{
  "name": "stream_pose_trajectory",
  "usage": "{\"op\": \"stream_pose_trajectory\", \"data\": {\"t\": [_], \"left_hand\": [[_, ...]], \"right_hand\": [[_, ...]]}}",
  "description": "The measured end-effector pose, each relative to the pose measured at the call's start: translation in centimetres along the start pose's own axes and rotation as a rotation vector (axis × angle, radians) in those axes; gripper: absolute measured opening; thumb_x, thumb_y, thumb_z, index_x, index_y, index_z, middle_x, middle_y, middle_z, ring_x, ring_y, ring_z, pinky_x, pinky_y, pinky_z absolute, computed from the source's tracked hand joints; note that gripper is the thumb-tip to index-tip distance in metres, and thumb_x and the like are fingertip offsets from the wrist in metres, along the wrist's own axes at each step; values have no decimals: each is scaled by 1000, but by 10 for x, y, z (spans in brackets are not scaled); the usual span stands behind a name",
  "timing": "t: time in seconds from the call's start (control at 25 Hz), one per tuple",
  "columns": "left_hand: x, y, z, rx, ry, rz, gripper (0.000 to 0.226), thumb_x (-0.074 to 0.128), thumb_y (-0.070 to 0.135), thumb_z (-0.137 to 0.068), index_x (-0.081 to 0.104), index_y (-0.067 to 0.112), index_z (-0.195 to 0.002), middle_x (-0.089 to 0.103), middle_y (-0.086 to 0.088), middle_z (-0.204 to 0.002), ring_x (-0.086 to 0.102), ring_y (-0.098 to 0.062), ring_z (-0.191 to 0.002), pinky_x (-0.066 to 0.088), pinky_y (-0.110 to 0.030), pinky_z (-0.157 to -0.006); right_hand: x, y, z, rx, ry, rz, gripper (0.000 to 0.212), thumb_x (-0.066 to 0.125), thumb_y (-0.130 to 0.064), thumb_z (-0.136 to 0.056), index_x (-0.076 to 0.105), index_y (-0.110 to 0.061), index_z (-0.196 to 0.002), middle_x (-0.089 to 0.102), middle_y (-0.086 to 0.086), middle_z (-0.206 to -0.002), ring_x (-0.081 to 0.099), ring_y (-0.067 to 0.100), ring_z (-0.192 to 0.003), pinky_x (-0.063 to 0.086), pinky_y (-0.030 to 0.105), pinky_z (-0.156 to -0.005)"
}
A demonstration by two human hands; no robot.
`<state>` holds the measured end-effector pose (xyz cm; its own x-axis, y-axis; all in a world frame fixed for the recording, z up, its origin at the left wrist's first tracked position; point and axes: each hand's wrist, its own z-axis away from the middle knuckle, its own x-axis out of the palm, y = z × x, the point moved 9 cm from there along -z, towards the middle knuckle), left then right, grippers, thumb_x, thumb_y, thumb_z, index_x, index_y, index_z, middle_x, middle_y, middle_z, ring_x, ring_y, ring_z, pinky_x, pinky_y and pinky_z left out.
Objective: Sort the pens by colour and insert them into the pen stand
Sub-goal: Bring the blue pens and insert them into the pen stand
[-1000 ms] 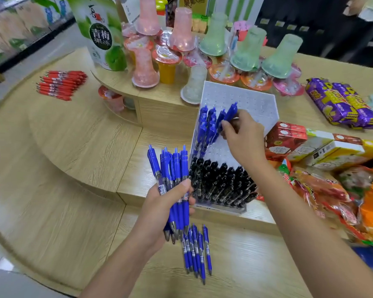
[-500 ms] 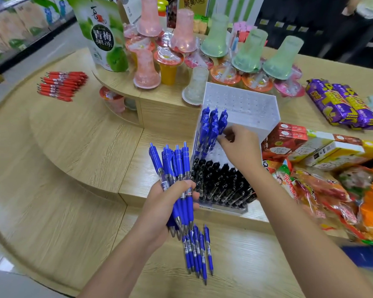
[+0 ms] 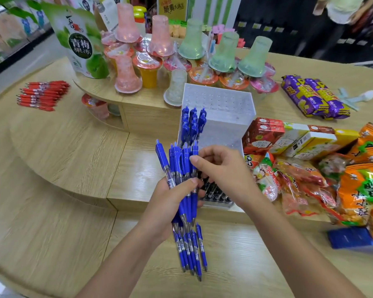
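Observation:
My left hand (image 3: 170, 201) grips a bunch of blue pens (image 3: 179, 162), tips down. My right hand (image 3: 222, 168) pinches the top of one pen in that bunch with thumb and forefinger. Behind them stands the white perforated pen stand (image 3: 220, 117). Several blue pens (image 3: 193, 122) stand in its left side, and black pens (image 3: 215, 193) fill its front rows, partly hidden by my hands. More blue pens (image 3: 191, 250) lie loose on the wooden counter below my left hand. A pile of red pens (image 3: 41, 95) lies far left.
Jelly cups and upturned plastic cups (image 3: 157, 50) crowd a raised shelf behind the stand. Snack packets (image 3: 362, 179) and boxes (image 3: 289, 138) press against the stand's right side. Purple packets (image 3: 312, 97) lie at the back right. A blue box (image 3: 353, 237) sits at the right edge.
My right hand has left the blue pens standing in the stand and come back down to the bunch in my left hand, taking hold of one pen's top.

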<state>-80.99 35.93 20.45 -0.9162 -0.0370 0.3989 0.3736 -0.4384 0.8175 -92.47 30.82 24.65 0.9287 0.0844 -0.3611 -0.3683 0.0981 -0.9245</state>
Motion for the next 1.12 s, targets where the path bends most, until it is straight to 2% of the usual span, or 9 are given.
{"op": "stream_pose_trajectory", "data": {"t": [0.16, 0.28, 0.36, 0.4, 0.48, 0.56, 0.88, 1.0, 1.12], "left_hand": [[-2, -11, 0, -44, 37, 50, 15, 58, 8, -89, 62, 2, -102, 70, -9, -81, 69, -19, -73, 59, -30, -64], [-14, -13, -2, -56, 91, 93, 19, 60, 9, -88, 61, -1, -105, 70, -10, -82, 68, -19, -76, 59, -31, -68], [-19, -12, -3, -64, 106, 110, 19, 61, 9, -88, 62, -1, -105, 66, -11, -81, 64, -19, -74, 58, -31, -69], [-21, -13, -2, -69, 111, 120, 19, 60, 8, -88, 62, -1, -105, 64, -11, -80, 62, -18, -72, 58, -31, -70], [-20, -13, -1, -72, 109, 139, 20, 60, 5, -87, 62, -1, -106, 62, -10, -78, 60, -17, -70, 58, -32, -71], [-21, -11, 0, -56, 100, 141, 21, 60, 3, -86, 63, -2, -106, 61, -11, -79, 59, -18, -71, 58, -33, -73], [-26, -8, 2, -37, 97, 138, 20, 59, -2, -86, 66, 1, -105, 60, -11, -78, 60, -17, -71, 58, -39, -78], [-27, -9, 2, -36, 112, 146, 19, 59, -2, -86, 65, -1, -104, 60, -11, -77, 61, -16, -71, 59, -38, -77], [-29, -11, 1, -43, 135, 168, 16, 61, 0, -85, 64, -3, -101, 62, -12, -77, 64, -18, -71, 59, -38, -75]], "right_hand": [[-16, -1, 3, 43, 44, -66, 8, 66, -14, -85, 69, -9, -79, 67, 3, -62, 63, 10, -56, 51, 21, -55], [-61, -23, -9, -93, 288, -110, 6, 65, -13, -85, 70, -9, -84, 69, 6, -67, 67, 15, -61, 57, 28, -62], [-81, -39, -23, -240, 456, -16, 9, 64, -17, -82, 70, -10, -84, 70, 5, -70, 69, 19, -66, 58, 36, -67], [-82, -45, -30, -296, 497, 61, 10, 64, -18, -81, 70, -11, -85, 70, 2, -70, 67, 15, -65, 57, 36, -68], [-69, -48, -44, -359, 505, 227, 10, 64, -17, -83, 69, -9, -86, 63, -6, -68, 57, 4, -58, 52, 27, -67], [-54, -46, -51, -410, 492, 348, 10, 64, -15, -85, 68, -6, -86, 57, -8, -65, 51, 5, -55, 46, 21, -65], [-36, -40, -54, -506, 510, 382, 11, 62, -12, -86, 67, -3, -90, 68, 6, -75, 59, 14, -66, 49, 27, -68], [-40, -39, -55, -494, 512, 418, 11, 62, -13, -87, 67, -3, -89, 67, 4, -73, 60, 17, -67, 50, 32, -69], [-30, -28, -65, -405, 399, 478, 13, 61, -17, -89, 66, -5, -88, 60, -1, -70, 59, 18, -68, 50, 36, -70]]}}
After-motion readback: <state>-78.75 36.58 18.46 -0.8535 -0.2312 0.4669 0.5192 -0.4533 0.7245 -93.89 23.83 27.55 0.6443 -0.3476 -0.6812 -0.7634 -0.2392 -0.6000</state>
